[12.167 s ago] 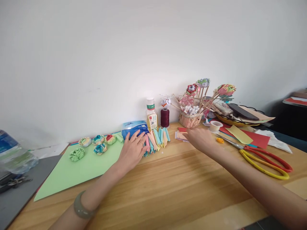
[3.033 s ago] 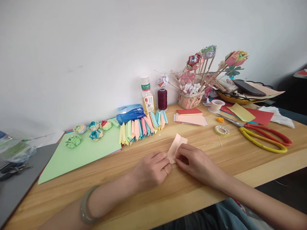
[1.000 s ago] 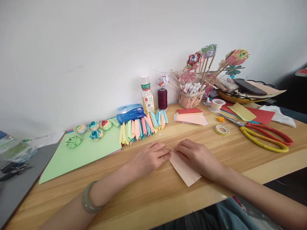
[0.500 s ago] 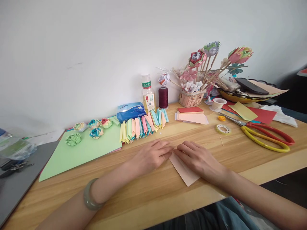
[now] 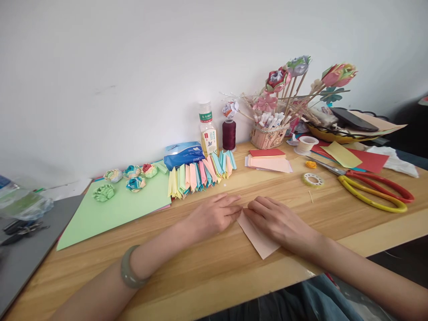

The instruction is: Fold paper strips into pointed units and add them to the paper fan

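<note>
A piece of pale pink paper lies on the wooden table in front of me, its far corner folded to a point. My right hand rests over its right side, fingers bent and pressed on the far end. From the left, my left hand reaches the same corner; its lower fingers and thumb pinch there while the upper fingers stretch out. The fingers hide the folded tip. Beyond my hands stands a row of folded coloured paper strips, and to the right is a stack of pink paper pieces.
Paper flowers sit on green sheets at left. A tissue pack, a bottle, a thread spool and a flower basket line the wall. Large scissors and a tape roll lie right.
The whole view has shifted slightly. The fingers of my left hand are spread a little wider at the paper's corner; my right hand stays put on the paper.
</note>
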`<state>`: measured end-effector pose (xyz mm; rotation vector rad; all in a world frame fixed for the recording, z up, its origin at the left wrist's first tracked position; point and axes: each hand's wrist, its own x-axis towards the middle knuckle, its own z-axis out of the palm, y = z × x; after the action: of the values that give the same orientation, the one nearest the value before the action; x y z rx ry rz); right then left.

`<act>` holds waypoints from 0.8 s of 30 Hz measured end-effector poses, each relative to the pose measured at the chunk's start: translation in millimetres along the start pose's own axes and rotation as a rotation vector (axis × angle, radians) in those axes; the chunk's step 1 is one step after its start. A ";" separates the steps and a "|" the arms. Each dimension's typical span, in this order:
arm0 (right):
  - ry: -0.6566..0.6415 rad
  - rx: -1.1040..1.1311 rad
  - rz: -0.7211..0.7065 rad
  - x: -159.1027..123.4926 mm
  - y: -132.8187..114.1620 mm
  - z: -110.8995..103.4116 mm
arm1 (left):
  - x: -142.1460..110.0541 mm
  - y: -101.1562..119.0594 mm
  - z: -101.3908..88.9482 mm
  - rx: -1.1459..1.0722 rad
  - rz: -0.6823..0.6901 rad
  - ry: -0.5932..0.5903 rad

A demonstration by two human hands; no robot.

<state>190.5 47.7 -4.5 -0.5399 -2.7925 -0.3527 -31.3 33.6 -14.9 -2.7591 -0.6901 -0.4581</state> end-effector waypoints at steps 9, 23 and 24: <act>-0.058 0.091 0.105 -0.6 -0.3 0.0 | 1.7 1.4 4.2 0.066 0.012 0.040; -0.104 0.550 0.279 -42.6 13.7 -31.9 | -4.4 -6.1 4.7 -0.157 -0.054 -0.066; -0.111 0.586 0.260 -42.1 11.9 -33.2 | -5.6 -7.0 4.4 -0.177 -0.065 -0.082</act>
<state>240.1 35.2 15.6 -0.7696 -2.6860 0.5477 -38.3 38.7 -19.7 -2.9422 -0.7961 -0.4415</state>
